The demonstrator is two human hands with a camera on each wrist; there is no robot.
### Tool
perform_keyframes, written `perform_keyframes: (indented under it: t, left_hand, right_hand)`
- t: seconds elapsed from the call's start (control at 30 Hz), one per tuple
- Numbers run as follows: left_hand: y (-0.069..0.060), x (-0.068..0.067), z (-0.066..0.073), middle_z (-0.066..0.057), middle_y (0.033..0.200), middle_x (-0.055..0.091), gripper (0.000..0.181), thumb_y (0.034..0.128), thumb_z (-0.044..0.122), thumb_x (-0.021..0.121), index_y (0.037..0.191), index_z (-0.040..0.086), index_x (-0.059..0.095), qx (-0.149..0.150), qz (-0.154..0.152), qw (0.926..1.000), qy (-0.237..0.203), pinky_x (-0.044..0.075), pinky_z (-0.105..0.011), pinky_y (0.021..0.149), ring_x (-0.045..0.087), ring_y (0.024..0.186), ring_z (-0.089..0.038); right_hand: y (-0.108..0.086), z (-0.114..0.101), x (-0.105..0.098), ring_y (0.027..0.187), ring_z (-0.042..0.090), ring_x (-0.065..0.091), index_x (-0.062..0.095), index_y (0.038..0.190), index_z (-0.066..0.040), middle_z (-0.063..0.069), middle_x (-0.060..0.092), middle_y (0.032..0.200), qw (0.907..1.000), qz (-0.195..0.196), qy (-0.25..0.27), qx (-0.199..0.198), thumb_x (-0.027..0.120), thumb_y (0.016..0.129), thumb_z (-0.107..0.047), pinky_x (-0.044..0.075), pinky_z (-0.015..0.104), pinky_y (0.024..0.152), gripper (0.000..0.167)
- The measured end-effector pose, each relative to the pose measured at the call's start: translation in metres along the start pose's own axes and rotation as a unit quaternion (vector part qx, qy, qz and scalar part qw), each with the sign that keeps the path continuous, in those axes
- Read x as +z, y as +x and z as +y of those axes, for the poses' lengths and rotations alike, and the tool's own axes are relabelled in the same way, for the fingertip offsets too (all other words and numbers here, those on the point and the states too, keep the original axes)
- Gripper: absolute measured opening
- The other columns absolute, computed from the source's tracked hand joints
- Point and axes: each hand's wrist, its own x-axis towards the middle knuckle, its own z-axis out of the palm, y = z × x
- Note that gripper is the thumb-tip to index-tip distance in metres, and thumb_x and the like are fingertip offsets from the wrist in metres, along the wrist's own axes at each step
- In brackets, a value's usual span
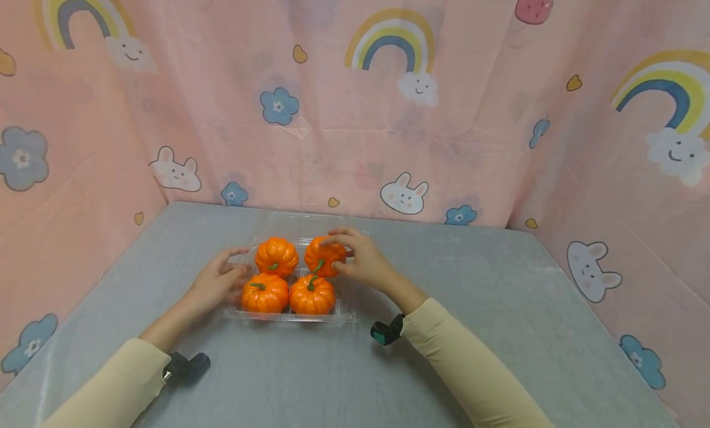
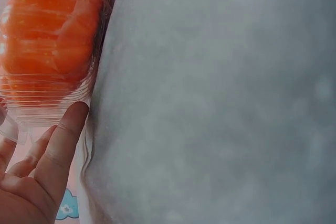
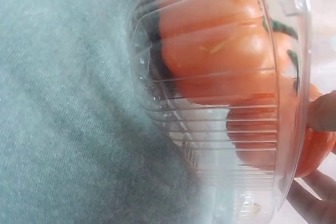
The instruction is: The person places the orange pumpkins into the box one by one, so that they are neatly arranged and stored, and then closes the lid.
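Small orange pumpkins with green stems sit in two rows inside a clear plastic clamshell box (image 1: 291, 317). My right hand (image 1: 363, 259) holds the back right pumpkin (image 1: 323, 253) between thumb and fingers at the box's right side. In the right wrist view, thumb and fingers bracket that pumpkin (image 3: 316, 153) at the box wall (image 3: 257, 145). My left hand (image 1: 217, 281) lies along the box's left side, fingers fairly straight, beside the front left pumpkin (image 1: 264, 293). The left wrist view shows a fingertip touching the ribbed plastic wall (image 2: 50, 111). Other pumpkins are the back left (image 1: 276, 257) and front right (image 1: 312, 295).
The box's transparent lid (image 1: 305, 224) lies folded back behind the pumpkins. Everything rests on a grey cloth-covered table (image 1: 471, 304). A pink patterned curtain (image 1: 333, 150) rises at the back and both sides. A dark wrist device (image 1: 387, 330) sits at the right cuff.
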Motion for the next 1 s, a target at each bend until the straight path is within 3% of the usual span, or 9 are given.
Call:
perform_keyframes:
  t: [0.2, 0.5, 0.8, 1.0]
  left_hand:
    - [0.0002, -0.0001, 0.0008, -0.030, 0.137, 0.049, 0.051, 0.1027, 0.027, 0.042, 0.149, 0.012, 0.028, -0.002, 0.002, 1.0000, 0.002, 0.059, -0.038, 0.078, 0.064, 0.106, -0.033]
    - [-0.0001, 0.0007, 0.0011, -0.029, 0.138, 0.049, 0.051, 0.1027, 0.027, 0.042, 0.149, 0.012, 0.028, -0.004, 0.002, 1.0000, 0.000, 0.059, -0.038, 0.079, 0.064, 0.107, -0.033]
    - [-0.0001, 0.0009, 0.0015, -0.029, 0.138, 0.049, 0.051, 0.1024, 0.027, 0.042, 0.149, 0.013, 0.029, -0.005, 0.002, 1.0000, -0.002, 0.060, -0.038, 0.078, 0.064, 0.108, -0.034]
    - [-0.0004, 0.0009, 0.0011, -0.029, 0.138, 0.048, 0.051, 0.1024, 0.027, 0.042, 0.149, 0.012, 0.028, -0.003, 0.000, 1.0000, -0.005, 0.060, -0.038, 0.078, 0.063, 0.109, -0.034]
  right_hand:
    - [0.0015, -0.0011, -0.0003, 0.113, 0.031, 0.058, 0.065, 0.119, -0.012, 0.013, 0.053, 0.134, 0.9999, -0.006, -0.009, -0.001, 0.070, 0.079, -0.001, 0.059, 0.038, 0.082, 0.042]
    - [0.0018, 0.0007, -0.0004, 0.098, 0.025, 0.057, 0.064, 0.119, -0.013, 0.010, 0.058, 0.125, 0.9991, -0.016, -0.031, -0.022, 0.073, 0.076, 0.000, 0.056, 0.044, 0.077, 0.046]
    - [0.0007, 0.0002, -0.0010, 0.111, 0.025, 0.057, 0.066, 0.114, -0.014, 0.006, 0.060, 0.119, 0.9980, -0.019, -0.054, -0.028, 0.074, 0.075, -0.001, 0.051, 0.040, 0.093, 0.042]
    - [0.0000, -0.0009, -0.0029, 0.109, 0.024, 0.056, 0.066, 0.112, -0.015, 0.005, 0.062, 0.118, 0.9978, -0.022, -0.061, -0.017, 0.073, 0.077, -0.002, 0.051, 0.040, 0.091, 0.039]
